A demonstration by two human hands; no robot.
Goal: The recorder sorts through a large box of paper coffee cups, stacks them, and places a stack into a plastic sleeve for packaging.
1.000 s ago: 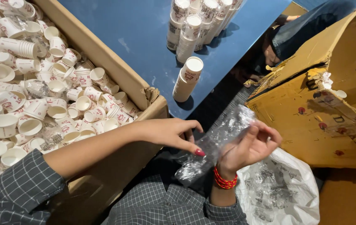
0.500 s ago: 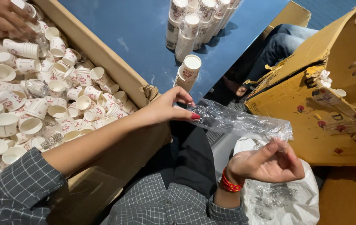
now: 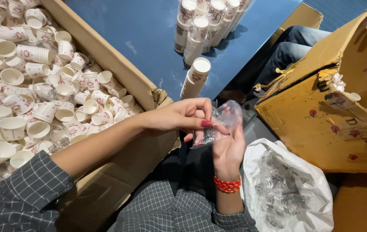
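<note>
Blue table (image 3: 149,34) bears stacked paper cups (image 3: 196,77); open cardboard box (image 3: 119,81) to the left holds loose cups; left hand (image 3: 183,116) and right hand (image 3: 228,148) both pinch a crumpled clear plastic sleeve (image 3: 222,120) above the lap, beside a white bag (image 3: 286,189) of wrappers.

Place: a packing or sorting workroom, seemingly for disposable goods.
Bulk stock: loose paper cups (image 3: 42,99) are filling a big cardboard box (image 3: 119,81).
Worktop: stacked cups (image 3: 196,77) are lying on the blue worktop (image 3: 149,34).
Waste: a white bag (image 3: 286,189) is holding crumpled plastic wrappers.
</note>
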